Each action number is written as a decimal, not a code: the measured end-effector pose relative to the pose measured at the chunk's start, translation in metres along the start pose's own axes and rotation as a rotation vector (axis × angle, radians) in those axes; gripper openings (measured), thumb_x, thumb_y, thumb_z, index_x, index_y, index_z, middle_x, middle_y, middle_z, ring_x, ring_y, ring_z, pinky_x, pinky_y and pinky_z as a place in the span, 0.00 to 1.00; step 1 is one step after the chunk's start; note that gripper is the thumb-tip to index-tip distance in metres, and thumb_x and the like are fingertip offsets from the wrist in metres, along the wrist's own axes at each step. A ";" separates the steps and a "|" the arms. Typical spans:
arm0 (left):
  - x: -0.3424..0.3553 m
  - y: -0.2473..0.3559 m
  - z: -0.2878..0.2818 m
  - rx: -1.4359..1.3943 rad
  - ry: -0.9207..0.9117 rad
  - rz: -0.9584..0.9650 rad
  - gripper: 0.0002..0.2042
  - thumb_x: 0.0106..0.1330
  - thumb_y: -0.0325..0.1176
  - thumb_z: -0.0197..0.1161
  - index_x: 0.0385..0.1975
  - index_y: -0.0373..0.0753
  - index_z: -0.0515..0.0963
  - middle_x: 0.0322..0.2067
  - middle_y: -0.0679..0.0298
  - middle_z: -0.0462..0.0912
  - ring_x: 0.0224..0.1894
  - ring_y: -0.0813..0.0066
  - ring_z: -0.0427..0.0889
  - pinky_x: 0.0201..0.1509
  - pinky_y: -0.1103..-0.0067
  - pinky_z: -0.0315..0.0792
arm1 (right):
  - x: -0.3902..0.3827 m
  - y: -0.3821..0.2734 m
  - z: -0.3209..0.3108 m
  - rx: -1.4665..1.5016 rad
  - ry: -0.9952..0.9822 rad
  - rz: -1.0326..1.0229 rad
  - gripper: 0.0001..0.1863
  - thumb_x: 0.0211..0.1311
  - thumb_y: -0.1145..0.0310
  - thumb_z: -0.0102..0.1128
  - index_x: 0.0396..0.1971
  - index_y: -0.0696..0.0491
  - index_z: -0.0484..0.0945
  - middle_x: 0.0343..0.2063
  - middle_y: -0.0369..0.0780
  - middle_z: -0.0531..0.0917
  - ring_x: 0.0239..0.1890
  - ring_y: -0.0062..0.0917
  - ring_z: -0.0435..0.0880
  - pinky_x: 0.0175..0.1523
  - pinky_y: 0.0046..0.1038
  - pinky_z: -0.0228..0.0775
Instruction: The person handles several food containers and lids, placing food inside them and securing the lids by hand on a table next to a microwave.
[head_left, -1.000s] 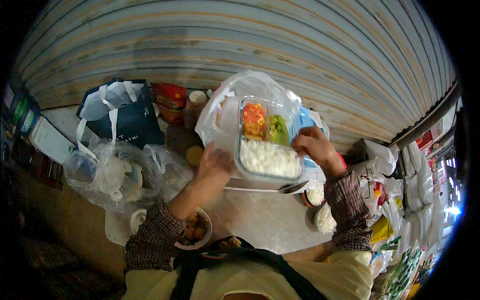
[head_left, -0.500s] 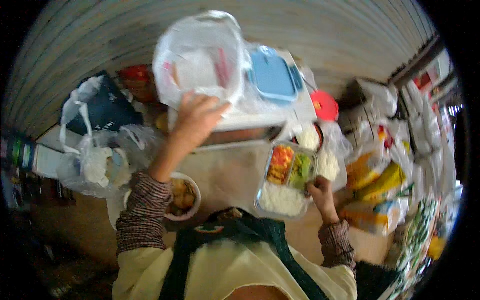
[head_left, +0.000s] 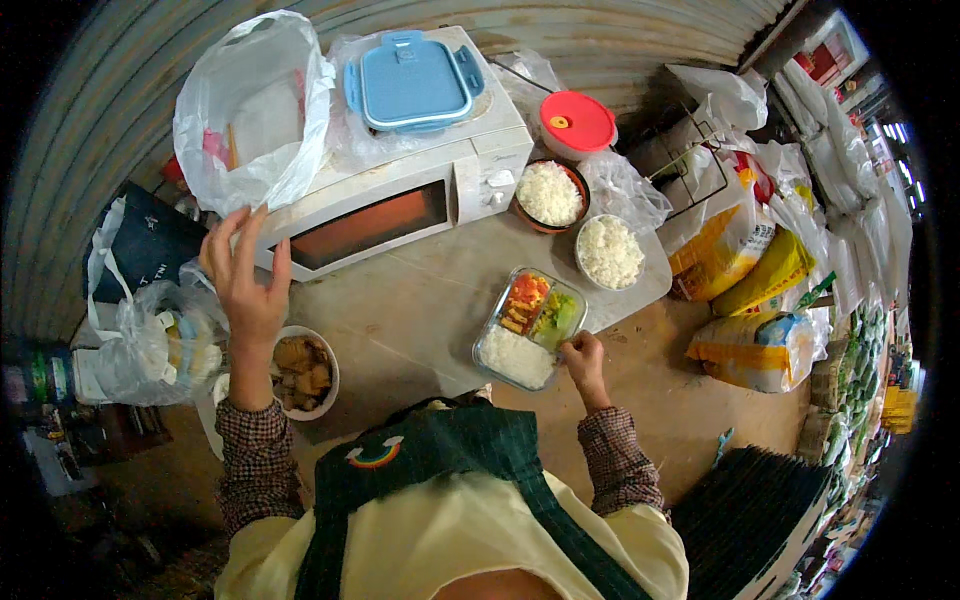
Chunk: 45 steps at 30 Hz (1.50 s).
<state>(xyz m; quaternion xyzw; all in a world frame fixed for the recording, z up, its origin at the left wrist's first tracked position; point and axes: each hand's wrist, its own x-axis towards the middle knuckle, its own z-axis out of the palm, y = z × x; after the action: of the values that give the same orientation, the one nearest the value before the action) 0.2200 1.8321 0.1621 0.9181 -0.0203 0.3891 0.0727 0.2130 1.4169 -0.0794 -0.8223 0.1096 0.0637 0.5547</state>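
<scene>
- On the far left, past the end of the microwave (head_left: 385, 215), I see a dark tote bag (head_left: 140, 250) with pale straps, and some clear plastic bags (head_left: 165, 340) on its near side.
- At the microwave's front left corner the left hand (head_left: 245, 285) is raised with its fingers spread, the tips right by the bottom of a white plastic bag (head_left: 315, 115); I can't tell if they touch.
- That bag stands open-mouthed on the microwave's left end.
- In front of the microwave's left end, a bowl (head_left: 336, 368) of brown chunks sits on the table (head_left: 410, 300).
- On the microwave, toward its right, lies a blue lid (head_left: 413, 82).
- Well in front of the microwave's right end, at the table's near edge, is the glass container (head_left: 495, 312): white rice nearest the person, red-and-yellow food far left, green far right. Whether its base rests on anything, I can't tell.
- The right hand (head_left: 583, 360) pinches that container's right edge between thumb and fingers.
- Right of the microwave stand a dark bowl (head_left: 577, 220) of rice, a red-lidded bowl (head_left: 578, 122) behind it, and a white bowl (head_left: 591, 280) of rice nearer the person.
</scene>
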 end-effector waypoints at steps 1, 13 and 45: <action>-0.007 0.007 0.003 -0.010 -0.008 -0.006 0.18 0.50 0.28 0.60 0.44 0.39 0.72 0.44 0.60 0.68 0.48 0.61 0.64 0.51 0.69 0.57 | 0.005 0.009 0.003 0.012 0.005 -0.004 0.10 0.42 0.71 0.57 0.15 0.62 0.67 0.11 0.38 0.71 0.12 0.20 0.69 0.18 0.24 0.63; -0.071 0.067 0.032 -0.119 -0.291 -0.106 0.17 0.50 0.24 0.56 0.42 0.39 0.71 0.43 0.58 0.66 0.46 0.58 0.63 0.51 0.67 0.57 | 0.046 0.022 0.018 -0.007 -0.074 -0.057 0.08 0.45 0.72 0.54 0.17 0.62 0.68 0.13 0.39 0.71 0.14 0.20 0.71 0.18 0.24 0.64; -0.146 0.078 0.052 -0.240 -0.582 -0.283 0.12 0.51 0.27 0.55 0.37 0.37 0.72 0.41 0.58 0.68 0.44 0.59 0.66 0.49 0.66 0.58 | 0.076 0.000 -0.014 0.439 -0.163 0.291 0.17 0.59 0.59 0.43 0.35 0.58 0.71 0.26 0.39 0.73 0.25 0.23 0.74 0.31 0.25 0.68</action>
<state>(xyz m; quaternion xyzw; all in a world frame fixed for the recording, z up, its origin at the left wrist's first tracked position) 0.1476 1.7449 0.0305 0.9692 0.0416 0.0915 0.2246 0.2866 1.3952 -0.0910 -0.6503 0.1928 0.1836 0.7115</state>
